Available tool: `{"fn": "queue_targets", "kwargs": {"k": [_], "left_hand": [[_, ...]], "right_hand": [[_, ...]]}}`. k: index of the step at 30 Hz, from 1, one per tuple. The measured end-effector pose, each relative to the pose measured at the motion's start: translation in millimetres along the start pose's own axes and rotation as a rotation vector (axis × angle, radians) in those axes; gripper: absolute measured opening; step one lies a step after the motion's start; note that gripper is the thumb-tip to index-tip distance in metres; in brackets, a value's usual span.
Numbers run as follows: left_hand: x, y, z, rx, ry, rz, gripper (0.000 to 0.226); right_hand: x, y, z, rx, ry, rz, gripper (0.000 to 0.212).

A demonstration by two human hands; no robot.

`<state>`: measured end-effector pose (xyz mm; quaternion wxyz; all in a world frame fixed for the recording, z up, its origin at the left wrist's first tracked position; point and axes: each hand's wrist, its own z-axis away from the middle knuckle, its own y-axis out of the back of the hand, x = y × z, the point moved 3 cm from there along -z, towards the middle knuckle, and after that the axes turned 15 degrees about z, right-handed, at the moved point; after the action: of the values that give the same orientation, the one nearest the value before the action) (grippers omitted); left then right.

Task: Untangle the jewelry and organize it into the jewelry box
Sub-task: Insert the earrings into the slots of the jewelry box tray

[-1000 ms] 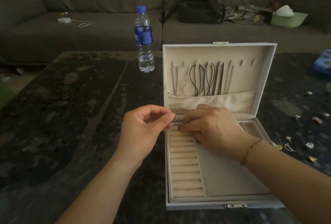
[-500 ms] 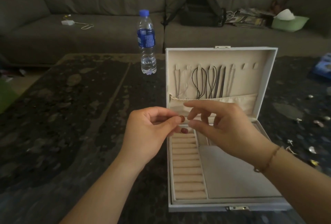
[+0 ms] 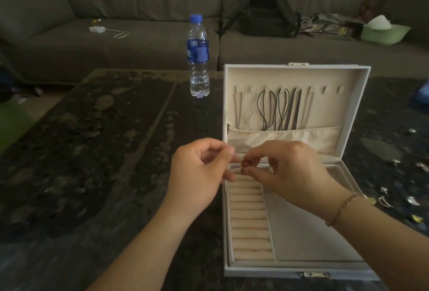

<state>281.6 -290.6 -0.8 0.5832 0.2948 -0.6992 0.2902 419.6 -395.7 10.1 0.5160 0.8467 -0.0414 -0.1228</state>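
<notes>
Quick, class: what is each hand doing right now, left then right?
Left hand: fingers curled, pinching something too small to identify.
Right hand: fingertips pinched on a small dark item above the jewelry box; cannot tell what it is.

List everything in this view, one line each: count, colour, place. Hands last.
jewelry box: one, white with cream lining, open on the table at right
cords: several, dark and pale, hanging on hooks inside the lid
ring rolls: one column, cream, left side of the box tray
loose jewelry: several small pieces, silver and gold, on the table right of the box
water bottle: one, clear with blue label and cap, upright left of the lid
table: one, dark mottled
sofa: one, grey, behind the table
bag: one, black, on the sofa
left hand: fingers curled, over the box's left edge
right hand: fingertips pinching something small, too tiny to identify
</notes>
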Motion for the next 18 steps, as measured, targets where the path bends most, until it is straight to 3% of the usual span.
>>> {"fn": "queue_targets", "kwargs": {"k": [3,9,18], "left_hand": [[2.7,6.6,-2.8,0.076,-0.021,0.076,0.011],[4.0,8.1,-4.8,0.075,0.014,0.147,0.011],[1.0,7.1,-6.8,0.078,-0.014,0.132,0.012]], "right_hand": [[-1.2,-11.3,-3.2,-0.107,-0.008,0.030,0.012],[-8.0,-26.6,-5.9,-0.223,-0.041,0.156,0.019],[-0.6,-36.4,-12.3,-0.398,-0.280,-0.008,0.016]]}}
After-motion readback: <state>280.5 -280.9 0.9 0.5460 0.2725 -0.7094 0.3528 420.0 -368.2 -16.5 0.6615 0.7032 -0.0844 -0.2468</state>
